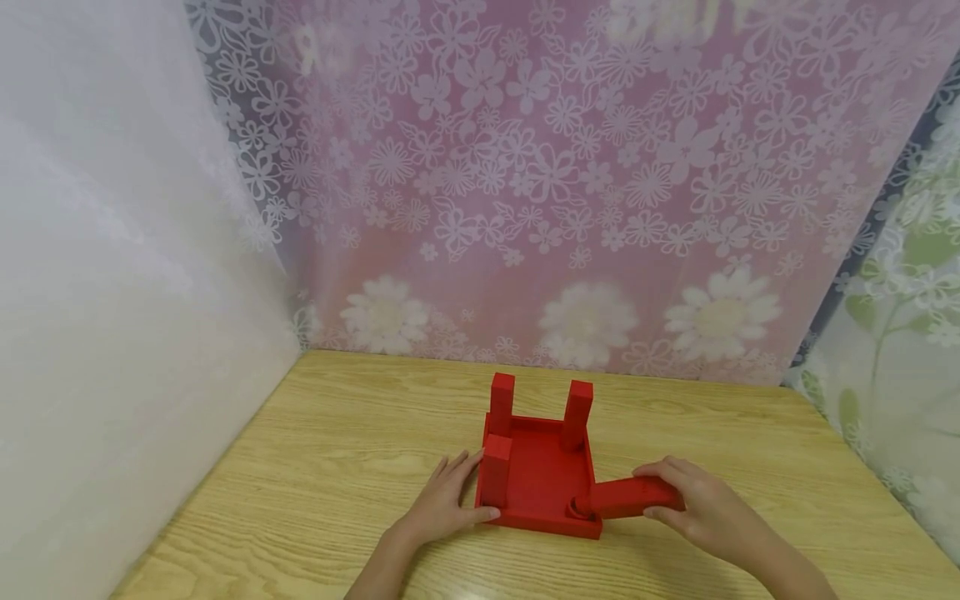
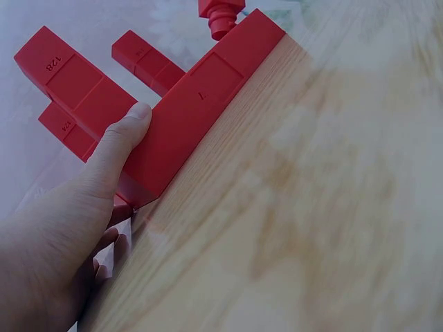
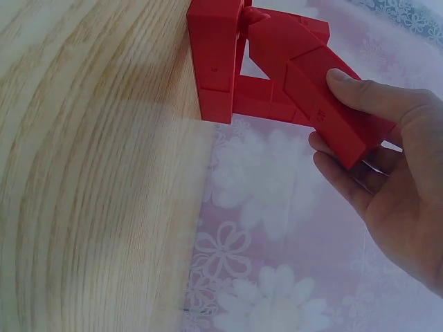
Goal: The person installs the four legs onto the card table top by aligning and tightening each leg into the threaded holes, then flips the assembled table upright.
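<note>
A red, shallow square base (image 1: pixel 542 471) with raised walls lies on the table, and three red block legs stand up from its corners: a near-left leg (image 1: pixel 496 473), a far-left leg (image 1: pixel 502 404) and a far-right leg (image 1: pixel 577 415). My left hand (image 1: pixel 442 507) grips the base's near-left corner, thumb on the near wall and fingers along the left side. In my right hand (image 1: pixel 701 504) a fourth red leg (image 3: pixel 329 93) is pinched between thumb and fingers. It tilts outward almost flat, its narrow round end at the ring-shaped socket (image 1: pixel 579 507) in the near-right corner.
The wood-grain table (image 1: pixel 337 442) spreads out on all sides of the base. A pink flowered curtain (image 1: pixel 525 208) hangs along the back edge, a white sheet (image 1: pixel 135 250) on the left and a leaf-patterned sheet (image 1: pixel 911 333) on the right.
</note>
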The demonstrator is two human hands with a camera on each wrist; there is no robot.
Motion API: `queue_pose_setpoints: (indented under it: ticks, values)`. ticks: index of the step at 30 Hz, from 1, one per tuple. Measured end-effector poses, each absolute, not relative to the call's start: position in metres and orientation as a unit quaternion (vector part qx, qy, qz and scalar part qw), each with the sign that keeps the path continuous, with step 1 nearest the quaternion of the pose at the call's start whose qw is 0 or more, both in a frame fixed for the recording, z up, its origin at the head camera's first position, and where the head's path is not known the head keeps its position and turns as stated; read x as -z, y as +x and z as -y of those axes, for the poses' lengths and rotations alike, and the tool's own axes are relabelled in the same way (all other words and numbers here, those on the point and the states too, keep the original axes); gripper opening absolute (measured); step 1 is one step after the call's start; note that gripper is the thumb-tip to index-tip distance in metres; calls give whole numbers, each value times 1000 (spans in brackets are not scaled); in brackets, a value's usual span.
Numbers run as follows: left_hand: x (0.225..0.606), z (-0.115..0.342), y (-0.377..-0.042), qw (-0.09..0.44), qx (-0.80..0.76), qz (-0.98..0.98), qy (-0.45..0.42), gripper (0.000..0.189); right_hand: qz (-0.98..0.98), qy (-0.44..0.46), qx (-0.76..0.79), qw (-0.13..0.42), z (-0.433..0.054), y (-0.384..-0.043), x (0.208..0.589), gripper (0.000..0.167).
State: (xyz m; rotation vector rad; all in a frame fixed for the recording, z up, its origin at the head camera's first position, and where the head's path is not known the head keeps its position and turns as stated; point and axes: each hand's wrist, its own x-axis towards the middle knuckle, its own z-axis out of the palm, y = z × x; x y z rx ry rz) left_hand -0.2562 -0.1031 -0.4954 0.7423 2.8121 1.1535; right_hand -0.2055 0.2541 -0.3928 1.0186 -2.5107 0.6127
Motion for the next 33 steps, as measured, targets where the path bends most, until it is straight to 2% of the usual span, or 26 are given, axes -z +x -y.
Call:
queue_pose_setpoints:
  ticks: [10,16,33]
  values:
    - [496,104,-256,5,-370,-898,240,87,881,330,-243,237,-241,-208,391,52]
    - [496,104,-256,6,-373,-896,239,87,853,356,-271,268,-231,-211,391,57]
    - [494,104,-256,7,-372,-897,240,87,842,374,-284,265,-209,-217,389,58]
